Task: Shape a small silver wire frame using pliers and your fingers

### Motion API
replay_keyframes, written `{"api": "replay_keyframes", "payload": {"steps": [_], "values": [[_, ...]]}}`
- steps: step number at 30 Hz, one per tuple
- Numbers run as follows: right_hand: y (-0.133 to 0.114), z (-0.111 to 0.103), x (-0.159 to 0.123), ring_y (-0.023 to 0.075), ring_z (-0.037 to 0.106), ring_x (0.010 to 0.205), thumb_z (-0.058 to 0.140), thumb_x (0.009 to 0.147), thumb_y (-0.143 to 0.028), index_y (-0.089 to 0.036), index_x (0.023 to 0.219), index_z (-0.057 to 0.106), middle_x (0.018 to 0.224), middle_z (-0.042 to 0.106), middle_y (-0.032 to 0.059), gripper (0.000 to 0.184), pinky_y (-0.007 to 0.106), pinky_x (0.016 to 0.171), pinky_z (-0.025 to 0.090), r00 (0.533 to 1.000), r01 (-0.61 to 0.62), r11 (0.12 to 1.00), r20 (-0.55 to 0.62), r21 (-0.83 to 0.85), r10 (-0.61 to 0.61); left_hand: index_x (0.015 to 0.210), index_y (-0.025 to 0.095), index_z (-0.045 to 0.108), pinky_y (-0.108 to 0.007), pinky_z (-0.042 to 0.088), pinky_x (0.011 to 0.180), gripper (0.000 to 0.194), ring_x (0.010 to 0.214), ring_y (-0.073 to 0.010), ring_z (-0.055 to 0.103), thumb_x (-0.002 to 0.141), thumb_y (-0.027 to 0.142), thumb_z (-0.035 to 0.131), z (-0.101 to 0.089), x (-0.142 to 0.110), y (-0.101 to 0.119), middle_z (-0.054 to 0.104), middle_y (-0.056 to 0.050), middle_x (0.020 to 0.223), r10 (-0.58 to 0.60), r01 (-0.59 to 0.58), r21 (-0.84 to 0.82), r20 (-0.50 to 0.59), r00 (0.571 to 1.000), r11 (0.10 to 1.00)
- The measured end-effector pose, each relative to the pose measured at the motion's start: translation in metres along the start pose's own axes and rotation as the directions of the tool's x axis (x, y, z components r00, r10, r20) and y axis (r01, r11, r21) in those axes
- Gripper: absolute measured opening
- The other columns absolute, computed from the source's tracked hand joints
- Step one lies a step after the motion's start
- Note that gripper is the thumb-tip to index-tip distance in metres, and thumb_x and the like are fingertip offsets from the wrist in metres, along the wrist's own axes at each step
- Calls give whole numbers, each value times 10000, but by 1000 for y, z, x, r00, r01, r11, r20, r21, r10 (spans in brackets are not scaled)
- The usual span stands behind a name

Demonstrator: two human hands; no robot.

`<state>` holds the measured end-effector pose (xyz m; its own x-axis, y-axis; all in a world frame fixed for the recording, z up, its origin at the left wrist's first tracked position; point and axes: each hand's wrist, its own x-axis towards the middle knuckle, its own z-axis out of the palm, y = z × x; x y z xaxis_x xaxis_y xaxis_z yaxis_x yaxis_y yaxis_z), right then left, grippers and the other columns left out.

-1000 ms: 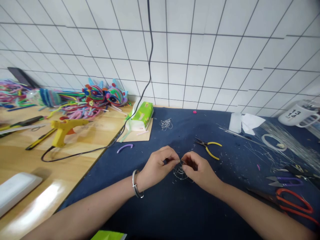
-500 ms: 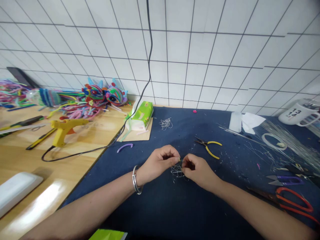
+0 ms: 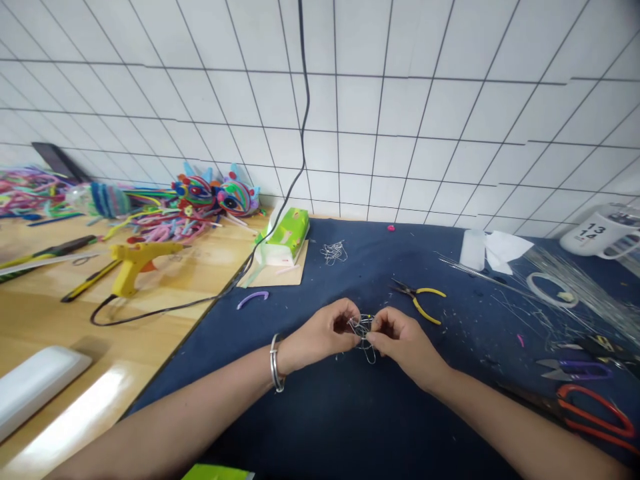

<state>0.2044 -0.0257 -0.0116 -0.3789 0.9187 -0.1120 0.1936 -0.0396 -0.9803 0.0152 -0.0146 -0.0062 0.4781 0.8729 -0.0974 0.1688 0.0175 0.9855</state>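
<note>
A small round frame of bent silver wire is held between my two hands above the dark blue cloth. My left hand, with silver bangles on the wrist, closes thumb and fingers on its left side. On the other side my right hand pinches the wire between thumb and index finger. A loose wire loop hangs below the frame. Yellow-handled pliers lie just beyond my right hand. Farther back is a small tangle of wire pieces.
Left, on the wooden table, are a yellow glue gun, a utility knife and colourful pipe-cleaner figures. A tissue pack stands at the back. On the right lie red-handled scissors, purple snips, long wires and a mug.
The wire frame has been turned and raised between my hands. My left fingers have shifted from a pinch at its top to its left side. The view has tilted slightly.
</note>
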Motion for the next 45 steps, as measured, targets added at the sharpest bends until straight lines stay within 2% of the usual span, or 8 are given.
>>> {"api": "replay_keyframes", "payload": {"steps": [9, 15, 19, 25, 31, 37, 41, 45], "values": [[-4, 5, -1, 81, 466, 576, 546, 781, -269, -191, 780, 467, 658, 474, -46, 112, 213, 533, 400, 998, -31, 994, 53, 104, 25, 819, 165, 482, -197, 342, 522, 132, 568, -76, 412, 708, 126, 543, 7, 1, -10, 470, 37, 687, 103, -67, 186, -191, 976, 980], [-4, 12, -3, 78, 486, 551, 560, 753, -253, -198, 821, 441, 652, 472, -54, 148, 199, 500, 394, 995, -91, 990, 51, 112, 85, 755, 176, 492, -253, 380, 616, 173, 690, -136, 449, 634, 71, 554, 7, 3, -6, 478, 5, 755, 314, -125, 503, -312, 897, 855], [-6, 16, -4, 72, 490, 536, 554, 755, -249, -201, 831, 432, 649, 471, -59, 151, 186, 472, 374, 990, -122, 988, 84, 90, 115, 655, 172, 448, -292, 386, 723, 173, 812, -174, 473, 616, 21, 524, 6, 6, -4, 497, -28, 819, 420, -168, 608, -300, 857, 776], [-10, 12, -4, 73, 459, 570, 562, 756, -209, -203, 879, 445, 722, 484, -42, 170, 214, 527, 394, 995, -40, 978, 97, 203, 20, 796, 174, 511, -231, 375, 609, 191, 637, -114, 464, 676, 31, 468, 1, 7, -6, 507, 22, 703, 298, -185, 458, -186, 936, 869], [-10, 1, 0, 109, 474, 698, 519, 789, -233, -191, 887, 502, 800, 497, -2, 108, 246, 645, 409, 996, 90, 983, -34, 157, -85, 795, 145, 521, -214, 369, 595, 86, 629, -93, 451, 751, 95, 466, -5, 7, -5, 504, 21, 703, 199, -180, 150, -124, 972, 972], [-12, 0, 1, 155, 508, 913, 538, 762, -217, -211, 1094, 481, 983, 538, 28, 337, 300, 797, 411, 979, 25, 981, 192, 195, -63, 755, 145, 517, -208, 345, 568, 37, 603, -87, 415, 737, 114, 507, -2, 5, -8, 467, 29, 672, 184, -159, 166, -147, 972, 973], [-8, 3, 2, 127, 526, 787, 541, 760, -213, -208, 1041, 501, 881, 537, 6, 285, 261, 673, 441, 992, -16, 992, 125, 126, 0, 721, 147, 512, -207, 323, 550, 45, 583, -85, 388, 710, 105, 524, -1, 4, -7, 440, 40, 641, 173, -138, 192, -178, 969, 972], [-4, 4, 1, 118, 535, 704, 491, 794, -204, -203, 1039, 492, 798, 532, -6, 245, 258, 606, 457, 996, -17, 993, 94, 116, 6, 765, 142, 520, -217, 341, 578, 45, 593, -85, 412, 727, 118, 522, -3, 4, -3, 462, 36, 653, 74, -76, -27, -65, 995, 997]]}}
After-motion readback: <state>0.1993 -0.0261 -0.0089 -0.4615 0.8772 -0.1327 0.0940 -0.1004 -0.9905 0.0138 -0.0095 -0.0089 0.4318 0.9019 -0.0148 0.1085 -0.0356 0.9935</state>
